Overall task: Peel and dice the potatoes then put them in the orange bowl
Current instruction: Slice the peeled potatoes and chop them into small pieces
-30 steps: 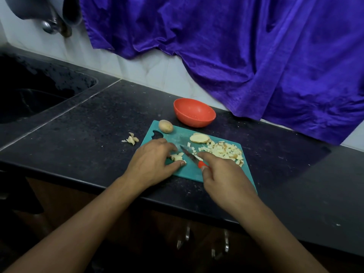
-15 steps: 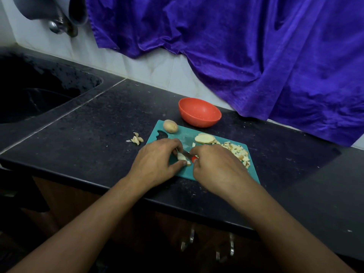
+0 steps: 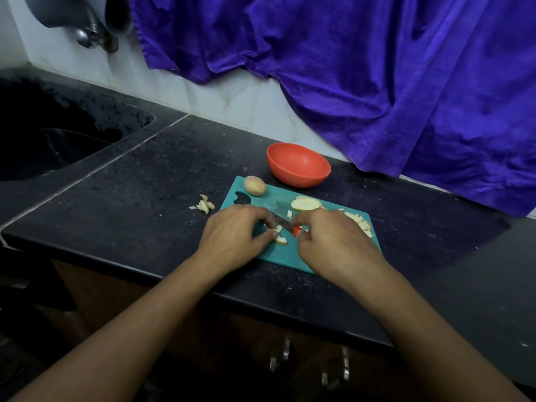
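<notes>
home kitchen | black counter (image 3: 145, 181) | sink (image 3: 52, 152) | tap (image 3: 87, 36)

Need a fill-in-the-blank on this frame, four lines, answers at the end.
The right hand grips a ____ by its red handle.
The left hand holds a potato piece on the teal ____.
The peels lie on the counter, ____ of the whole potato.
The diced pile lies outside the ____ bowl.
Missing words: knife; board; left; orange.
</notes>
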Demonstrator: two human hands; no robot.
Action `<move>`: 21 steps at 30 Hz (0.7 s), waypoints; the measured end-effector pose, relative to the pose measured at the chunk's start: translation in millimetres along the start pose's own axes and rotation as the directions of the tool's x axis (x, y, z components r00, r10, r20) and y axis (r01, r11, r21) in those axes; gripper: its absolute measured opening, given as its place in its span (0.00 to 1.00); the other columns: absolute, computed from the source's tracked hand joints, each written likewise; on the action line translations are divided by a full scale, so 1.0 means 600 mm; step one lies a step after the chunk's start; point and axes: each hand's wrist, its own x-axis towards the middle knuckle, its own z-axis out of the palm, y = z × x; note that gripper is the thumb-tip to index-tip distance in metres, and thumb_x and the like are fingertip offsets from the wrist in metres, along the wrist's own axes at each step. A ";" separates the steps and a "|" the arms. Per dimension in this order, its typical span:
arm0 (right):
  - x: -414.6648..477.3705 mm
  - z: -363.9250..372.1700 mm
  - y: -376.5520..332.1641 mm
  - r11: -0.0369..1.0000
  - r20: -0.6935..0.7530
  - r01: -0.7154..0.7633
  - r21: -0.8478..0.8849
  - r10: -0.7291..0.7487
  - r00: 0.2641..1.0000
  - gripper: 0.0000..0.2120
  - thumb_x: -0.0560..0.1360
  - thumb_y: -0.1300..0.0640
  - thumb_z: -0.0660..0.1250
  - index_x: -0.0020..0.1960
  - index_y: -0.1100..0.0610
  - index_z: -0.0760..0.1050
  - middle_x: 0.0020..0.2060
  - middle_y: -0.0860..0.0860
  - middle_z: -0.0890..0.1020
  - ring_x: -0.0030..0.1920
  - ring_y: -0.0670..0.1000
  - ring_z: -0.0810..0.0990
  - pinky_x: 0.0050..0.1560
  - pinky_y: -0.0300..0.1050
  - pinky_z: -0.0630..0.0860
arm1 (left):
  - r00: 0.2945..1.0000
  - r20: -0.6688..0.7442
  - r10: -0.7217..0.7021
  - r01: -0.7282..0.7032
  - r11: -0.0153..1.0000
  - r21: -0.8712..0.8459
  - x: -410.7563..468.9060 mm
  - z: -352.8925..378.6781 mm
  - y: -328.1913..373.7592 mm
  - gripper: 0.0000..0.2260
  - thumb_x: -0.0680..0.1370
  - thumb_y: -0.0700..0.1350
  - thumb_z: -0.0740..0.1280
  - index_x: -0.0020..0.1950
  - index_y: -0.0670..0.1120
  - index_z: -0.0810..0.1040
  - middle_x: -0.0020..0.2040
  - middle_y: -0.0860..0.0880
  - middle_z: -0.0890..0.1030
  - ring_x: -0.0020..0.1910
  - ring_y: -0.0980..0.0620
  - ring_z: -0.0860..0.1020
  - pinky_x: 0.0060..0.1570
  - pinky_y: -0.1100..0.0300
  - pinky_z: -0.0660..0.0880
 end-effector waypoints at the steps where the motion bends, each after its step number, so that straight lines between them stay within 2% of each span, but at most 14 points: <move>1: -0.002 0.001 -0.002 1.000 0.010 -0.002 0.002 0.002 1.000 0.15 0.82 0.56 0.61 0.65 0.48 0.79 0.54 0.53 0.80 0.54 0.55 0.79 0.49 0.50 0.77 | 1.000 -0.002 -0.002 0.002 1.000 0.001 0.000 0.001 -0.001 0.07 0.76 0.60 0.71 0.51 0.60 0.82 0.38 0.64 0.72 0.41 0.61 0.70 0.40 0.58 0.67; 3: -0.005 0.004 -0.005 1.000 0.029 -0.001 0.001 0.000 1.000 0.15 0.82 0.56 0.61 0.66 0.47 0.78 0.57 0.52 0.81 0.55 0.54 0.79 0.49 0.50 0.77 | 1.000 -0.007 0.003 -0.003 1.000 -0.010 -0.002 0.002 -0.001 0.07 0.76 0.60 0.71 0.51 0.60 0.83 0.39 0.64 0.76 0.42 0.61 0.73 0.40 0.58 0.69; 6: -0.006 0.007 -0.007 1.000 0.041 0.000 -0.004 0.000 0.999 0.16 0.82 0.56 0.61 0.66 0.47 0.78 0.57 0.51 0.81 0.54 0.53 0.79 0.51 0.51 0.79 | 1.000 -0.013 0.002 -0.003 1.000 -0.019 -0.004 0.001 -0.001 0.08 0.76 0.61 0.71 0.51 0.60 0.82 0.44 0.63 0.81 0.44 0.60 0.76 0.42 0.56 0.74; 11: -0.002 0.005 -0.005 1.000 0.047 0.001 -0.018 0.000 0.999 0.16 0.81 0.57 0.62 0.66 0.46 0.78 0.57 0.51 0.81 0.54 0.53 0.79 0.49 0.50 0.78 | 1.000 -0.004 -0.021 0.021 0.997 -0.073 -0.009 -0.006 -0.001 0.05 0.76 0.56 0.73 0.51 0.60 0.83 0.32 0.66 0.72 0.35 0.65 0.72 0.38 0.61 0.67; 16: 0.004 0.004 0.006 1.000 0.044 0.009 0.008 -0.009 0.999 0.16 0.81 0.55 0.62 0.65 0.45 0.79 0.55 0.51 0.82 0.54 0.53 0.79 0.50 0.50 0.77 | 0.998 -0.001 -0.059 0.059 0.996 -0.072 -0.006 -0.007 -0.001 0.02 0.76 0.52 0.74 0.48 0.59 0.85 0.28 0.64 0.70 0.31 0.65 0.72 0.41 0.61 0.70; 19: 0.004 0.004 0.010 0.999 0.022 0.015 0.033 -0.015 1.000 0.16 0.82 0.54 0.61 0.67 0.45 0.79 0.57 0.51 0.82 0.55 0.54 0.78 0.50 0.49 0.76 | 0.998 0.005 -0.059 0.060 0.997 -0.053 -0.004 -0.006 0.001 0.02 0.76 0.54 0.74 0.48 0.60 0.84 0.29 0.64 0.71 0.33 0.64 0.72 0.39 0.61 0.69; 21: 0.002 0.002 0.014 1.000 -0.014 0.019 0.021 -0.019 1.000 0.16 0.82 0.54 0.60 0.66 0.45 0.79 0.55 0.52 0.82 0.51 0.54 0.78 0.48 0.49 0.76 | 0.998 0.008 -0.054 0.055 0.998 -0.038 -0.004 -0.003 0.002 0.03 0.76 0.55 0.73 0.49 0.61 0.84 0.32 0.64 0.74 0.37 0.61 0.75 0.40 0.59 0.72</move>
